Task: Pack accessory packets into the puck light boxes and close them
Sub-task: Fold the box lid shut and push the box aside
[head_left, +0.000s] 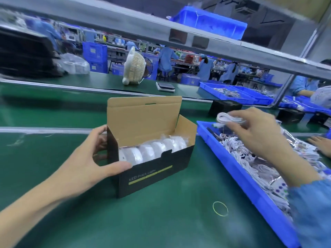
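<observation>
The box point(154, 169) is standing on the green mat point(125, 221) with its lid point(143, 115) flipped up and leaning toward the far side. It is black outside and brown inside, and a yellow-green stripe is running along its near wall. A row of white lights point(152, 149) in clear wrap is filling it from end to end.

The left hand point(93, 158) is gripping the box's left end: the thumb is pressing on the near wall at the corner, and the fingers are curling round the end wall.

The right hand point(250, 129) is hovering over the far end of the blue tray point(238, 169), which is lying just right of the box. Its fingers are pinching a packet point(227, 119) with a coiled white cable inside, lifted clear of the heap. More packets point(254, 161) of white cable are piling up in the tray along its length.

A yellow rubber band point(220, 208) is lying on the mat, near of the box and close to the tray's left wall.

On the far side, a wicker-fronted fan point(134, 68) is standing beside a small scale point(165, 86), and more blue trays point(236, 93) are lying to the right. Another person's hand point(320, 144) is resting at the right edge beyond the tray.
</observation>
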The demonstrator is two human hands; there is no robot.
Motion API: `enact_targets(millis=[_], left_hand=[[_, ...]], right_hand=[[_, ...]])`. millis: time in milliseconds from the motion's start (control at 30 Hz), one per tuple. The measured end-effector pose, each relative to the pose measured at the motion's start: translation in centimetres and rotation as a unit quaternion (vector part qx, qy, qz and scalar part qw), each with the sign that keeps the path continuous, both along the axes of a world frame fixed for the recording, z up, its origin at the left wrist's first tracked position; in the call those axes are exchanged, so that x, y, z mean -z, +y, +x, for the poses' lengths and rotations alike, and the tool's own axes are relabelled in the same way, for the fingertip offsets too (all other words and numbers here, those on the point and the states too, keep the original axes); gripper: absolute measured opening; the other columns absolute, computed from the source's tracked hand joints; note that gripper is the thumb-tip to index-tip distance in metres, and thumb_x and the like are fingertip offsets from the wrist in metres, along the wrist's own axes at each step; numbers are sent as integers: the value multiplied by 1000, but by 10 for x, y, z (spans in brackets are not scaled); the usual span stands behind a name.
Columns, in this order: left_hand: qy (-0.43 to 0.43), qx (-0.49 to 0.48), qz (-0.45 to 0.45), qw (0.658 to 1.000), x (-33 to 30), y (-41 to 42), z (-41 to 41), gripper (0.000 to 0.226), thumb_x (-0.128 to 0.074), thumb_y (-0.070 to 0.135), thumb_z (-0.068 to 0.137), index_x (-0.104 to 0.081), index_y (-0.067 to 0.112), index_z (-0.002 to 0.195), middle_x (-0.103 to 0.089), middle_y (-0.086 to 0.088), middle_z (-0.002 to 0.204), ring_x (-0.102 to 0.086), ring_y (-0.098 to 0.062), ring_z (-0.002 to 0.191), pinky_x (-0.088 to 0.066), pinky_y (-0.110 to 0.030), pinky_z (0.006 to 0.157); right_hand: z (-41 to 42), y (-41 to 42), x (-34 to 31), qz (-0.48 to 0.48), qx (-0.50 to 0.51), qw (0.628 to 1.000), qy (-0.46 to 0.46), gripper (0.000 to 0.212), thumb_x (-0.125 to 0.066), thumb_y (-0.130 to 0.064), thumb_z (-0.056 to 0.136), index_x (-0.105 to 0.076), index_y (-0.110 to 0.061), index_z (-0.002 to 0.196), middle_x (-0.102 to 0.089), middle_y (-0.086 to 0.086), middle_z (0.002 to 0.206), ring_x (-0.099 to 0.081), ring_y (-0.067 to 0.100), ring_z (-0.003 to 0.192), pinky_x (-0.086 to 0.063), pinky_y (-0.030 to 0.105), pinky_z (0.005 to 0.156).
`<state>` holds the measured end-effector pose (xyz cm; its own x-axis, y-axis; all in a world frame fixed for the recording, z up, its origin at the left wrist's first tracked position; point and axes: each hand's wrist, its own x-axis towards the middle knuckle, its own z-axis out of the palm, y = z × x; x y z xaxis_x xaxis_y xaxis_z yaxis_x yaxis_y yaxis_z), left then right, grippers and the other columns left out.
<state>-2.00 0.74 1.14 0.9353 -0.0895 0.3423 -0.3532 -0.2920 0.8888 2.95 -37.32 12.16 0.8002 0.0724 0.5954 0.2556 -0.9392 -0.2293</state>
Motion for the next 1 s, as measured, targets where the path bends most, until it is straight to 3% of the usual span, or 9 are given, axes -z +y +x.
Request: enact_targets(millis=[67, 133, 167, 233, 300, 467, 600, 767, 1000], left_hand=[[-13, 2, -18, 1000, 0, -13, -6, 99, -89, 73, 49, -46, 54, 136, -68, 15, 127, -64, -11, 120, -48, -42, 104], [-25, 11, -31, 999, 0, -22, -9, 95, -90, 68, 51, -49, 52, 135, -70, 12, 124, -65, -14, 119, -48, -42, 104], [-31, 16, -35, 999, 2, -23, -10, 94, -90, 67, 52, -49, 51, 135, -70, 10, 122, -66, -14, 118, -48, -41, 104], [-41, 28, -42, 998, 3, -24, -13, 95, -89, 70, 52, -48, 52, 136, -71, 6, 120, -66, -15, 116, -51, -37, 101], [-46, 39, -41, 997, 3, -24, -15, 95, -89, 70, 53, -47, 54, 136, -71, 5, 120, -67, -15, 115, -54, -29, 98], [-38, 48, -39, 997, 4, -21, -14, 102, -91, 71, 46, -45, 54, 136, -70, 8, 119, -65, -13, 118, -51, -22, 99], [-38, 43, -15, 998, 6, -24, -17, 113, -92, 71, 44, -36, 54, 141, -65, 15, 126, -59, -8, 126, -50, -20, 101], [-52, 15, -9, 998, 6, -29, -18, 104, -91, 58, 49, -41, 49, 140, -67, 12, 118, -62, -14, 119, -50, -34, 102], [-46, 5, -2, 999, 4, -35, -21, 102, -88, 55, 53, -36, 49, 141, -63, 24, 120, -59, -1, 119, -47, -10, 96]], right_hand=[[-20, 48, -14, 128, -138, 982, 6, 19, -63, -26, 93, -70, -24, 110, -66, -16, 67, -59, 8, 60, -48, 21, 66], [-38, 95, -14, 129, -226, 965, 17, 18, -57, -23, 96, -70, -25, 108, -60, -26, 62, -56, -1, 57, -47, 14, 62], [-43, 116, -6, 89, -249, 964, 35, 18, -54, -24, 97, -69, -27, 107, -62, -22, 68, -57, 0, 62, -50, 19, 66], [-46, 154, 18, -56, -240, 965, 91, 21, -48, -34, 99, -62, -33, 114, -59, -9, 89, -61, 19, 82, -51, 37, 76], [-44, 176, 34, -132, -214, 954, 166, 29, -44, -44, 98, -58, -36, 121, -50, 1, 98, -57, 32, 96, -47, 38, 82], [-34, 181, 24, -87, -241, 916, 309, 42, -55, -57, 81, -54, -44, 121, -56, -1, 117, -52, 22, 112, -44, 42, 99], [-30, 180, 17, -121, -236, 899, 348, 48, -65, -53, 76, -50, -43, 121, -48, -10, 101, -49, 17, 103, -45, 35, 90], [-31, 182, 21, -126, -204, 917, 318, 44, -65, -41, 72, -51, -43, 113, -49, -3, 103, -51, 25, 99, -48, 39, 90], [-53, 174, 33, -74, -268, 958, 70, 23, -65, -12, 88, -69, -15, 110, -48, 3, 100, -51, 21, 82, -49, 40, 73]])
